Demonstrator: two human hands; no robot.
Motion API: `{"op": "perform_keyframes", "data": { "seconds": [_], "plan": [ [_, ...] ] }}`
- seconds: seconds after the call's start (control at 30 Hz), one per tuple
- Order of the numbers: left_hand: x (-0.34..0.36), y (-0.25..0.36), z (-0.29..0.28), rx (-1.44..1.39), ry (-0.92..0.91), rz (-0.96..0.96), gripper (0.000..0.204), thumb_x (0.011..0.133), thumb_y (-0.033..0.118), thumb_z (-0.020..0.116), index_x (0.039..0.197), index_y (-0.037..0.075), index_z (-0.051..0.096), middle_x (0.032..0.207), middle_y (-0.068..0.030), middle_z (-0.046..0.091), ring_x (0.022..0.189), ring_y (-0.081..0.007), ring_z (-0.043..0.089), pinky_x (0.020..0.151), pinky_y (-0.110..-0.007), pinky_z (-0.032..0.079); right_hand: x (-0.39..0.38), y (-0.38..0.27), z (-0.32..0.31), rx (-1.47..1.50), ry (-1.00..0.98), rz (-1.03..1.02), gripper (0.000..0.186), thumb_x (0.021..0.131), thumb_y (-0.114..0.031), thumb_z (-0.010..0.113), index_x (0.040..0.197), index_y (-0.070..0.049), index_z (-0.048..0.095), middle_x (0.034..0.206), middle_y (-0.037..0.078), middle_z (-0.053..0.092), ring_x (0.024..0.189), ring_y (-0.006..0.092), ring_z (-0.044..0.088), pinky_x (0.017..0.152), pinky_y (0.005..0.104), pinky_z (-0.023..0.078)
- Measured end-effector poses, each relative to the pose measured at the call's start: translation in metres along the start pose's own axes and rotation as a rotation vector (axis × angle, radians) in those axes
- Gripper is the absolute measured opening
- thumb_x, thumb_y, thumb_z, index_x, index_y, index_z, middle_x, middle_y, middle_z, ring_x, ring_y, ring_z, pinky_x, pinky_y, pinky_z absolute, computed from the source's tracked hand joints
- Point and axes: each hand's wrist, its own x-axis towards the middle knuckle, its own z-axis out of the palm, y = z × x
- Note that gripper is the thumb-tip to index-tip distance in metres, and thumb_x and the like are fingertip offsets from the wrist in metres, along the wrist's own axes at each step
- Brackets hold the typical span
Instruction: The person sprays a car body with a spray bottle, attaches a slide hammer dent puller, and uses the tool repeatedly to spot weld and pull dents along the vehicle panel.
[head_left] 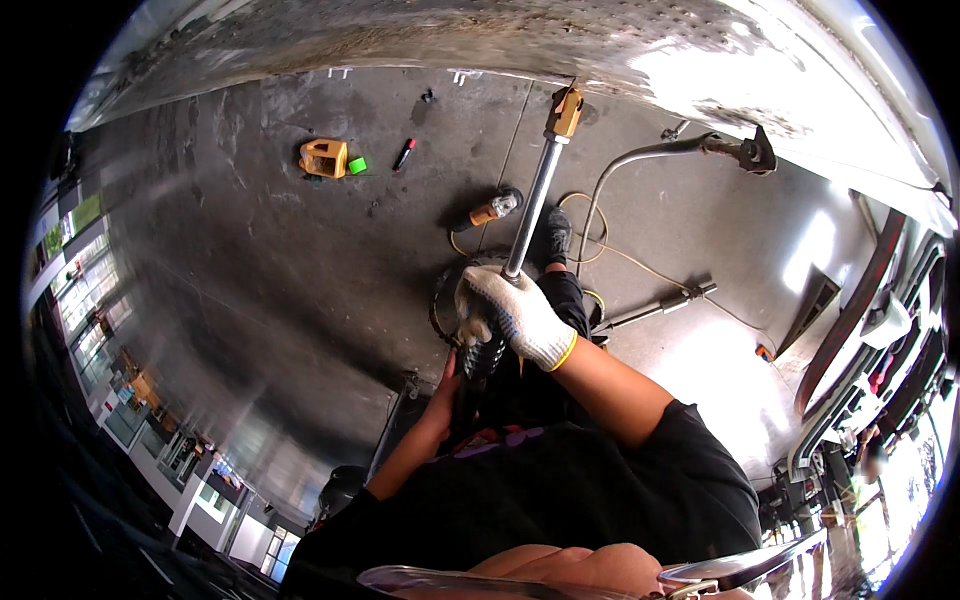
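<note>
A long tool with a silver shaft, a brass-coloured head and a dark lower part stands upright in front of me. My right hand, in a white knit glove with a yellow cuff edge, is closed around it just below the shaft. The head reaches the lower edge of a large, dirt-streaked pale panel; I cannot tell whether they touch. My bare left hand is lower down beside the dark part of the tool, its fingers mostly hidden. A black hose-like loop curves next to the right glove.
On the concrete floor lie an orange angle grinder, a cut-open yellow jug, a green block and a red-and-black marker. A bent metal pipe rises at the right. Near it are a thin yellow hose and a metal bar.
</note>
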Motion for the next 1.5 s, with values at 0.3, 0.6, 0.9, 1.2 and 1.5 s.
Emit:
{"op": "perform_keyframes", "data": {
  "seconds": [0.3,0.6,0.9,1.2,1.5],
  "plan": [
    [0.007,-0.003,-0.003,0.006,0.030,-0.038,0.079,0.107,0.034,0.051,0.175,0.035,0.011,0.105,-0.0055,0.067,0.068,-0.0177,0.066,0.052,-0.034,0.057,0.000,-0.001,0.000,-0.009,0.001,-0.004,0.035,0.111,-0.026,0.059,0.087,0.000,0.065,0.071,0.009,0.064,0.049,0.0184,0.057,0.054,0.0367,0.052],
    [0.014,-0.021,-0.022,-0.037,0.015,-0.062,0.068,0.099,0.080,0.054,0.118,0.014,0.062,0.086,-0.0089,0.069,0.068,-0.0231,0.068,0.064,-0.038,0.059,0.002,0.004,-0.002,0.026,-0.009,-0.009,0.035,0.111,-0.026,0.059,0.089,0.001,0.065,0.073,0.010,0.065,0.050,0.0187,0.058,0.053,0.0364,0.052],
    [0.002,0.010,0.001,0.032,0.050,-0.148,0.074,0.097,0.082,0.054,0.114,0.010,0.065,0.082,-0.0090,0.068,0.061,-0.0230,0.066,0.058,-0.038,0.057,0.004,0.014,-0.006,0.044,0.021,-0.053,0.035,0.110,-0.031,0.064,0.093,-0.002,0.066,0.074,0.006,0.065,0.055,0.0158,0.061,0.054,0.0343,0.053],
    [0.026,0.005,-0.023,0.083,0.065,-0.075,0.059,0.109,0.039,0.050,0.165,0.026,0.038,0.091,-0.0062,0.065,0.061,-0.0183,0.064,0.047,-0.037,0.054,0.016,-0.098,0.023,-0.043,0.096,-0.197,0.033,0.106,-0.034,0.072,0.091,-0.007,0.063,0.067,0.004,0.061,0.059,0.0170,0.063,0.063,0.0349,0.055],
    [-0.019,-0.056,-0.060,0.065,0.153,0.065,0.071,0.107,0.035,0.052,0.173,0.030,0.025,0.098,-0.0055,0.067,0.062,-0.0172,0.063,0.047,-0.035,0.053,-0.027,0.140,-0.022,-0.371,0.200,0.140,0.032,0.110,-0.030,0.067,0.111,0.000,0.075,0.096,0.003,0.075,0.088,0.0106,0.070,0.079,0.0297,0.056]
  ]
}}
